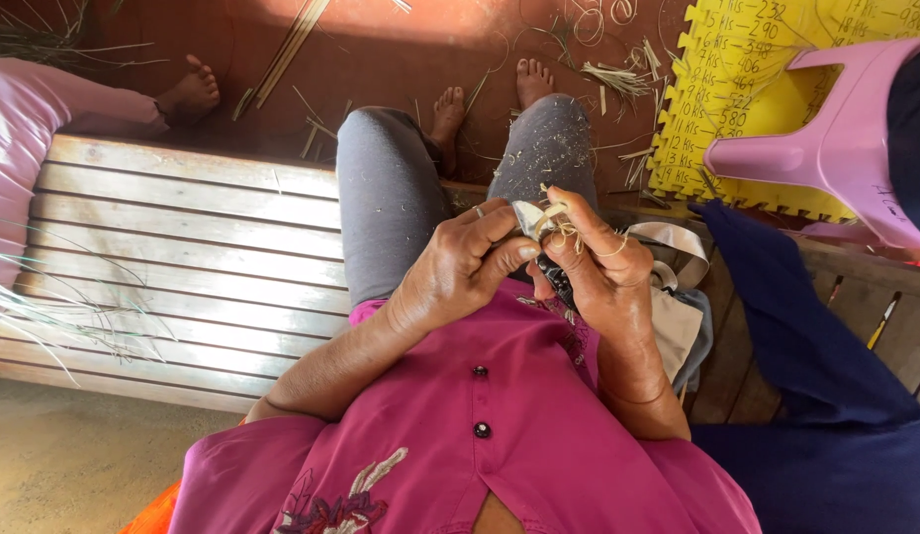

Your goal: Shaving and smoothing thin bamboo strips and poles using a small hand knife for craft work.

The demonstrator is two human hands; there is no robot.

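Left hand [460,262] pinching pale strip [529,216] between thumb and forefinger. Right hand [594,259] curling shut around dark-handled tool [554,279], straw fibres [569,232] looping over its fingers. Strip lying crosswise between both hands, over lap, above bench [183,257]. Beyond: yellow mat [737,89], pink stool [836,138].

Slatted wooden bench [183,257] looks weathered and matt; pink stool [836,138] smooth plastic.

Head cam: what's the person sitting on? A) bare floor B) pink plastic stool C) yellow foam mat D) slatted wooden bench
D: the slatted wooden bench runs under the person's grey-clad legs, while the pink plastic stool lies tipped over on the yellow foam mat to one side.
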